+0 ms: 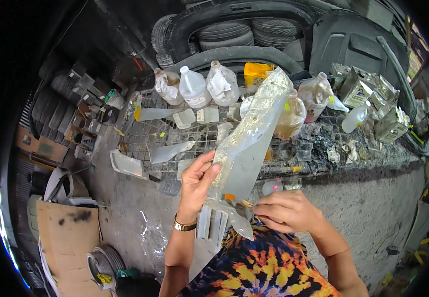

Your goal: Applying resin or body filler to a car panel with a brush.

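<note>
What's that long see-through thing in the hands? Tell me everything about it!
The long clear piece looks like grimy, yellow-stained plastic, wide in the middle and tapering upward. It is held up tilted, top leaning right. The left hand grips its left edge; the right hand touches its lower end near a small orange patch.

Both forearms come up from the lower edge, bare. Left hand [197, 180] raised, wrist nearly straight, gold watch band on it; fingers curled, thumb pointing up and right, gripping something along its left edge. Right hand [286, 210] sits lower and to the right, back of hand facing up, wrist bent inward toward the left; fingers folded and pinched together at their tips. The two hands are near each other, not touching. Right elbow out of view.
</note>
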Tool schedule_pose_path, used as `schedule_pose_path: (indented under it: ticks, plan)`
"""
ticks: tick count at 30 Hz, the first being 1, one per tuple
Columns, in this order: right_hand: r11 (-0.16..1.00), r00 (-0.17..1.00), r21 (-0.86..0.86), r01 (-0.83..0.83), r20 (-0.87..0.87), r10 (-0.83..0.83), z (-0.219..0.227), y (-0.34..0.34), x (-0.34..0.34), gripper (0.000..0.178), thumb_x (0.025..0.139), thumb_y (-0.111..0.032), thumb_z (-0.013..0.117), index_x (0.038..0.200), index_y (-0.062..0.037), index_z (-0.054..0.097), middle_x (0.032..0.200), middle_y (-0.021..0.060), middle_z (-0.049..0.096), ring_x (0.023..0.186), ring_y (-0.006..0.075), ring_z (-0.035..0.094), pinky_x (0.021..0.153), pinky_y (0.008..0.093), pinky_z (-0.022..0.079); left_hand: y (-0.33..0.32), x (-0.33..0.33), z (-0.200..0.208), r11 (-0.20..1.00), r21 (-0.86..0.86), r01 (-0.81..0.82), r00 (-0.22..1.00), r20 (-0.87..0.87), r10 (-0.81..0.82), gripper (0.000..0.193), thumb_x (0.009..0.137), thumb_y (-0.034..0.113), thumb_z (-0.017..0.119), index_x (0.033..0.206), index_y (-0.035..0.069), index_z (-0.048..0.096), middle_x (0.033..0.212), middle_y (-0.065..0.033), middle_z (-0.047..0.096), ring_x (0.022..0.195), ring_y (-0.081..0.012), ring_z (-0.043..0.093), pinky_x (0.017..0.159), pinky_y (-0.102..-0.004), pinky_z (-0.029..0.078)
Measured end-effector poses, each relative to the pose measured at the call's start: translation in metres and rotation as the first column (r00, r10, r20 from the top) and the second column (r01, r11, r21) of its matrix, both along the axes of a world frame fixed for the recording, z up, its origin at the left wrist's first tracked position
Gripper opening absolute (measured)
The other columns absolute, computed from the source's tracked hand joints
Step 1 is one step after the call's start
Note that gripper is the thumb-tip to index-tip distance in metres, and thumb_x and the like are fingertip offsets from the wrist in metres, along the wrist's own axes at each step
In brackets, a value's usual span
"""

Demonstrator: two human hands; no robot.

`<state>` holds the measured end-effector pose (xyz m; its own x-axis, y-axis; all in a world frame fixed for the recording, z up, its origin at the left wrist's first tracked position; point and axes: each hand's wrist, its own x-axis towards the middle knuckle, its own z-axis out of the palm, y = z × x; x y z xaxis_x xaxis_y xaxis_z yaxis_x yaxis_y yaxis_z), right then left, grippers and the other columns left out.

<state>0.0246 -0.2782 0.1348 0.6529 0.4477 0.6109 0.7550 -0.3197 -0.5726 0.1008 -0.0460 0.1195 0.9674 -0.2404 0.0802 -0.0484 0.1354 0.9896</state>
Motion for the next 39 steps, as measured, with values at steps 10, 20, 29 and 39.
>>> schedule_pose_path:
  ticks: [10, 20, 29, 39]
  plan:
    - [0.999, 0.999, -0.039, -0.003, -0.041, 0.002, 0.002, -0.009, -0.003, 0.014, 0.079, -0.008, 0.066, 0.092, -0.0061, 0.062, 0.088, 0.0042, 0.062, 0.070, 0.0211, 0.063, 0.057, 0.0310, 0.051, -0.005, 0.004, -0.003, 0.997, 0.025, 0.073, 0.997, 0.003, -0.073, 0.036, 0.093, 0.007, 0.059, 0.127, -0.002, 0.052, 0.103, -0.0087, 0.069, 0.088, -0.0067, 0.061, 0.076, -0.0208, 0.048]
    - [0.990, 0.952, 0.104, 0.098, -0.300, -0.063, -0.007, -0.032, -0.019, 0.007, 0.082, -0.006, 0.067, 0.088, -0.0030, 0.064, 0.073, 0.0069, 0.063, 0.061, 0.0198, 0.062, 0.055, 0.0302, 0.049, -0.006, 0.008, 0.000, 0.997, 0.042, 0.062, 0.998, 0.010, -0.063, 0.036, 0.093, 0.007, 0.059, 0.127, -0.002, 0.053, 0.102, -0.0088, 0.069, 0.085, -0.0063, 0.061, 0.073, -0.0206, 0.048]
    - [0.952, 0.911, 0.185, 0.245, -0.381, -0.160, -0.008, -0.008, -0.003, 0.008, 0.085, -0.004, 0.065, 0.091, 0.0008, 0.064, 0.072, 0.0123, 0.063, 0.057, 0.0210, 0.063, 0.051, 0.0298, 0.047, -0.021, 0.006, 0.009, 0.988, 0.122, 0.097, 0.993, 0.058, -0.104, 0.036, 0.093, 0.007, 0.059, 0.127, -0.002, 0.053, 0.100, -0.0080, 0.069, 0.082, -0.0050, 0.059, 0.070, -0.0197, 0.046]
    - [0.907, 0.903, 0.213, 0.365, -0.320, -0.288, 0.011, -0.022, -0.018, 0.007, 0.083, 0.000, 0.066, 0.090, 0.0013, 0.065, 0.072, 0.0098, 0.064, 0.054, 0.0144, 0.061, 0.048, 0.0284, 0.047, -0.012, 0.005, 0.004, 0.983, 0.151, 0.101, 0.994, 0.028, -0.106, 0.035, 0.092, 0.007, 0.060, 0.127, 0.000, 0.055, 0.101, -0.0077, 0.069, 0.085, -0.0056, 0.059, 0.073, -0.0209, 0.047]
